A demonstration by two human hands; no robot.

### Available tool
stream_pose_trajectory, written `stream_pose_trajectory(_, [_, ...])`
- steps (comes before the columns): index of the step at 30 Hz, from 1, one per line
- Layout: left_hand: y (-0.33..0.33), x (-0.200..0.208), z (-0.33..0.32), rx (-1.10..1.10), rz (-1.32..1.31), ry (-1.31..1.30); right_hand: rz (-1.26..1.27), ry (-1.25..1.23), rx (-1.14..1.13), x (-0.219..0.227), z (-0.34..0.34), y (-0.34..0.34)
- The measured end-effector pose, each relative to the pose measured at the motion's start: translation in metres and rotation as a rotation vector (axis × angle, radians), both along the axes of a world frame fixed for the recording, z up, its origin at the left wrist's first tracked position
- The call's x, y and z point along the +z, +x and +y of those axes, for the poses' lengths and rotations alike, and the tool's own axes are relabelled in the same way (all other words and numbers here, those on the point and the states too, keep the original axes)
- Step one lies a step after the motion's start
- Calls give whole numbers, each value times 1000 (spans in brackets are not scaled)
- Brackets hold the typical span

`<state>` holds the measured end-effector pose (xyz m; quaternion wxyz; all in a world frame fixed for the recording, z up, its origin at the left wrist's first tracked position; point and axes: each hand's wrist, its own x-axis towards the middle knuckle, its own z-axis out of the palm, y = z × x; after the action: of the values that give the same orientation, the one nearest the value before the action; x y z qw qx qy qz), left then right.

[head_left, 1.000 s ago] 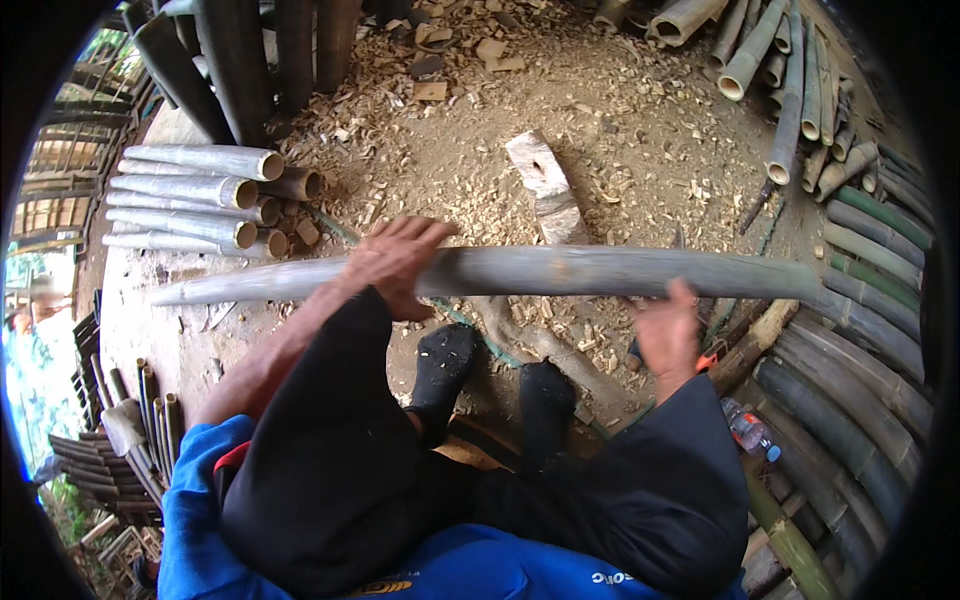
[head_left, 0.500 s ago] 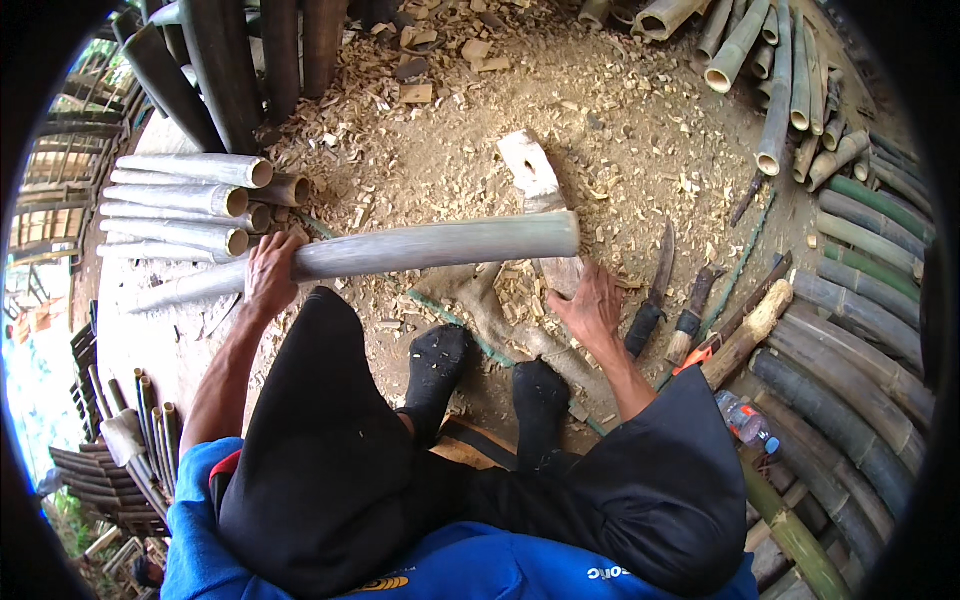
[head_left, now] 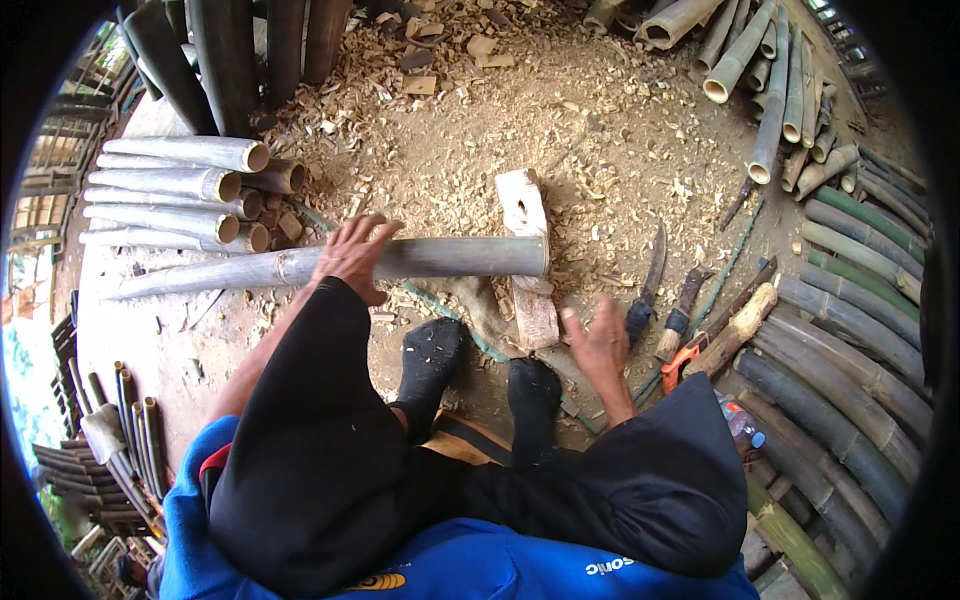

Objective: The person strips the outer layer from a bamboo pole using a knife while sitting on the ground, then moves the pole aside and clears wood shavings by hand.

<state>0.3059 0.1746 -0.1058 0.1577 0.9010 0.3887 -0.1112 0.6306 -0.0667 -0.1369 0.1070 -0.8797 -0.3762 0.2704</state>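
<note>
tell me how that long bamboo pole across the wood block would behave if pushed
The bamboo pole looks round and smooth, so it would probably roll off the wood block without the left hand on it. It looks stiff, and likely hollow, so fairly light.

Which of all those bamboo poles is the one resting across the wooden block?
The long grey bamboo pole under the left hand. Its cut end lies on the wooden block; the other poles lie stacked at the edges.

Stack of cut pale bamboo sections (head_left: pixel 180 190) at left, dark bamboo poles (head_left: pixel 250 50) at upper left, green and grey bamboo poles (head_left: pixel 850 300) along the right edge, wood chips (head_left: pixel 480 110) strewn over the dirt ground at top centre, black boots (head_left: pixel 470 370) at lower centre.
</note>
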Motion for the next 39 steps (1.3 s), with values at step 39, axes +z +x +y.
stream_pose_trajectory(39, [-126,-88,22,56,-71,-217,-210,-221,777,13,74,-85])
